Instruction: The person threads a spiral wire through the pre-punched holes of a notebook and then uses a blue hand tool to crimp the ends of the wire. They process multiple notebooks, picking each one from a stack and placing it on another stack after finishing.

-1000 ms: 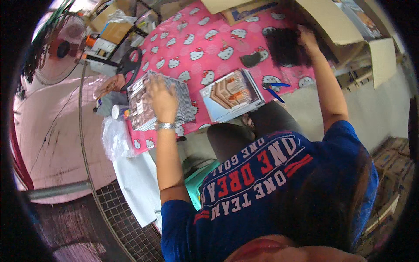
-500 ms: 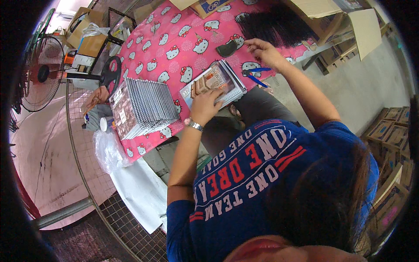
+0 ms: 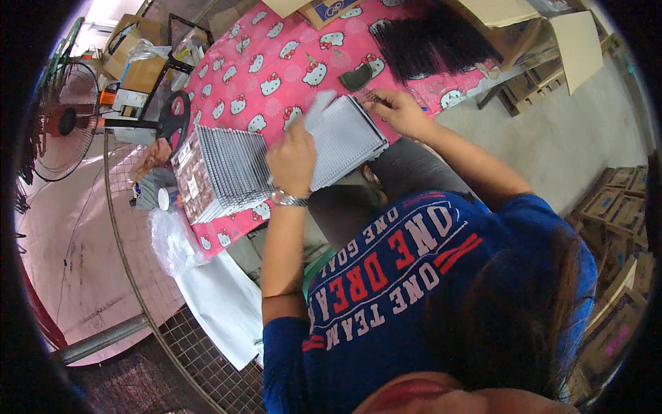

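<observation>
A notebook (image 3: 347,138) lies on the table's near edge in front of me, its lined white pages facing up. My left hand (image 3: 293,160), a metal watch at its wrist, closes on the notebook's lifted cover, which is blurred by motion. At the notebook's far right corner my right hand (image 3: 400,114) is closed in a pinch. Something thin and dark shows at its fingertips, too small to name. Just left of my left hand stands a tall stack of notebooks (image 3: 234,165) with bound edges showing. Beyond the open notebook rests a small dark green curved object (image 3: 356,78).
A pink patterned cloth (image 3: 276,86) covers the table. At the far right lies a heap of thin black strands (image 3: 436,45), beside an open cardboard box (image 3: 514,41). A fan (image 3: 67,121) stands left, near a clear plastic bag (image 3: 176,241). Cartons (image 3: 614,214) are stacked right.
My left hand has lifted the cover toward the left, baring lined pages. My right hand has come down to the notebook's corner. The blue-handled pliers are now mostly hidden behind it.
</observation>
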Demonstrator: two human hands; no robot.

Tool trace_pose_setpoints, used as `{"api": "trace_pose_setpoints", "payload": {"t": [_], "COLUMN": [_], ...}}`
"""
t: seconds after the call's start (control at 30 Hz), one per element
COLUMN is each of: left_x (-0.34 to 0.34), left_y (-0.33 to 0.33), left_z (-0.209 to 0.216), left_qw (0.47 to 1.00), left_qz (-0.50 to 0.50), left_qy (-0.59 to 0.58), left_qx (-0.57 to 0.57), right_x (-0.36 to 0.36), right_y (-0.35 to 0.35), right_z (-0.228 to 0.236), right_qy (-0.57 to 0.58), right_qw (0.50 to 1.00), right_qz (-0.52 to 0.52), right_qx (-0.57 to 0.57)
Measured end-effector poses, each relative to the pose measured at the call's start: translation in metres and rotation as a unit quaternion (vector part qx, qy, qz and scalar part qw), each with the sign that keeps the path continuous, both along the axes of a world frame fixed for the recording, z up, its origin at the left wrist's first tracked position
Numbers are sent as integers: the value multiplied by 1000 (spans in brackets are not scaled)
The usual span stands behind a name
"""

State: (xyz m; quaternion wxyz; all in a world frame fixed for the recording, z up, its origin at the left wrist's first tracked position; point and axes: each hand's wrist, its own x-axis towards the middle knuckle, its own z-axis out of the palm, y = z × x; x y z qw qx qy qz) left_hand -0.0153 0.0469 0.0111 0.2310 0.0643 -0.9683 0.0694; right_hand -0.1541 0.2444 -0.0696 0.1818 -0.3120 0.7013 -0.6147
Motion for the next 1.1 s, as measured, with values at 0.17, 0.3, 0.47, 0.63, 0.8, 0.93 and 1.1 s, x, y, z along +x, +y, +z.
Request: {"api": "trace_pose_setpoints", "payload": {"t": [0.17,0.3,0.47,0.63,0.8,0.93,1.1], "left_x": [5,18,12,12,11,15,3], "left_y": [17,39,12,4,4,6,10], "left_z": [-12,-65,-71,-72,-72,-65,-6], "left_qw": [996,971,926,906,908,926,973], "left_qz": [-57,2,-75,-73,-83,-76,-35], "left_qy": [-7,-205,-156,-175,-159,-179,-172], "left_qx": [-74,123,336,378,379,324,153], "right_x": [-4,-9,5,27,37,44,22], "right_y": [8,4,20,19,14,7,8], "right_z": [14,-21,-72,-33,-25,-16,-25], "right_qy": [27,78,-51,-349,-402,-356,-269], "right_qw": [998,992,998,934,914,933,961], "right_qz": [-36,-33,38,62,48,-14,-58], "right_qx": [49,97,13,45,17,61,17]}}
